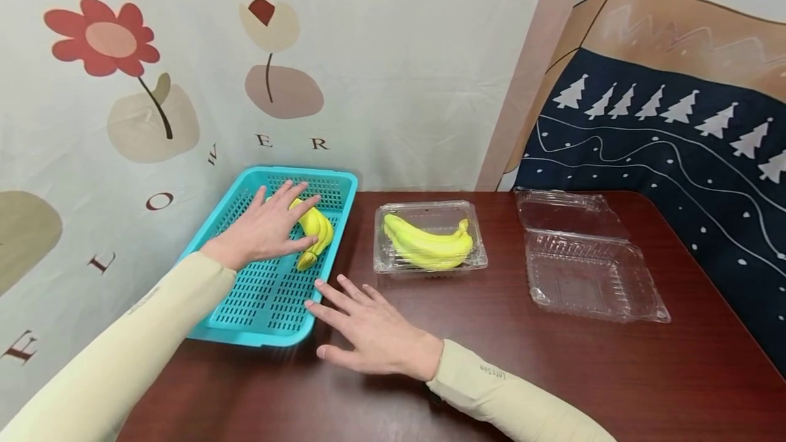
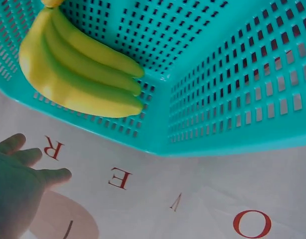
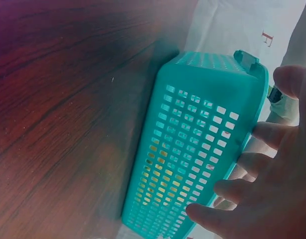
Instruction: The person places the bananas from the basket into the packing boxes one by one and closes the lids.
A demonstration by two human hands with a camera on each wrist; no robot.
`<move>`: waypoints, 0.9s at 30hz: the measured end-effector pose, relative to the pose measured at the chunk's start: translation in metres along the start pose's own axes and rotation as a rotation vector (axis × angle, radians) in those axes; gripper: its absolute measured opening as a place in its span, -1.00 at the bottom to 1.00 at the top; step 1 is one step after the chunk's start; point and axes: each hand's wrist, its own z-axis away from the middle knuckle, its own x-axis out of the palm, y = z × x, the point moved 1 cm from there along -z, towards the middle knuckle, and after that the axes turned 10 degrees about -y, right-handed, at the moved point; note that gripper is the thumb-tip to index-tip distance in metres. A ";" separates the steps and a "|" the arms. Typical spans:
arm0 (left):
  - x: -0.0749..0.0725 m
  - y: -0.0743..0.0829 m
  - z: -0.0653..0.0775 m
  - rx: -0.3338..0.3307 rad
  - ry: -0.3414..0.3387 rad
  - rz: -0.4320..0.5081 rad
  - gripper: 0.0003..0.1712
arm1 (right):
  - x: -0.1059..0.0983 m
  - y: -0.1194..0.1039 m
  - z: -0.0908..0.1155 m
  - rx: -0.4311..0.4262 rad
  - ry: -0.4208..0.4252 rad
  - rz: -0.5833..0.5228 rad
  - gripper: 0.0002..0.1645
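A bunch of yellow bananas (image 2: 78,69) lies inside the turquoise plastic basket (image 1: 270,343), toward its far end. My left hand (image 1: 270,224) is spread above the basket and covers part of the bunch in the head view; its fingers are straight and grip nothing. In the left wrist view that hand shows at the lower left, apart from the bananas. My right hand (image 1: 371,333) has its fingers spread toward the basket's near right side. The right wrist view shows its fingertips (image 3: 198,211) right at the basket rim, with nothing held.
Right of the basket stands a closed clear plastic box (image 1: 430,268) with another bunch of bananas (image 1: 426,244) in it. Farther right, an open clear clamshell box (image 1: 589,285) lies on the dark red-brown table (image 1: 503,333). A printed cloth (image 1: 417,87) hangs behind.
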 end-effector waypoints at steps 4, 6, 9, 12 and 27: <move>0.004 -0.007 -0.004 -0.007 -0.036 0.010 -0.05 | 0.002 0.000 0.000 0.000 0.001 0.010 -0.20; 0.006 -0.012 -0.005 -0.018 -0.058 0.012 -0.04 | 0.002 0.000 0.000 -0.003 0.004 0.010 -0.21; 0.008 -0.018 -0.007 -0.030 -0.086 0.012 -0.04 | 0.002 0.001 0.000 -0.002 0.008 0.015 -0.21; 0.010 -0.022 -0.009 -0.036 -0.110 0.019 -0.03 | 0.003 0.001 0.000 0.002 0.013 0.022 -0.21; 0.026 -0.034 -0.024 -0.017 -0.145 0.029 0.02 | 0.004 0.001 0.000 0.016 -0.002 0.021 -0.20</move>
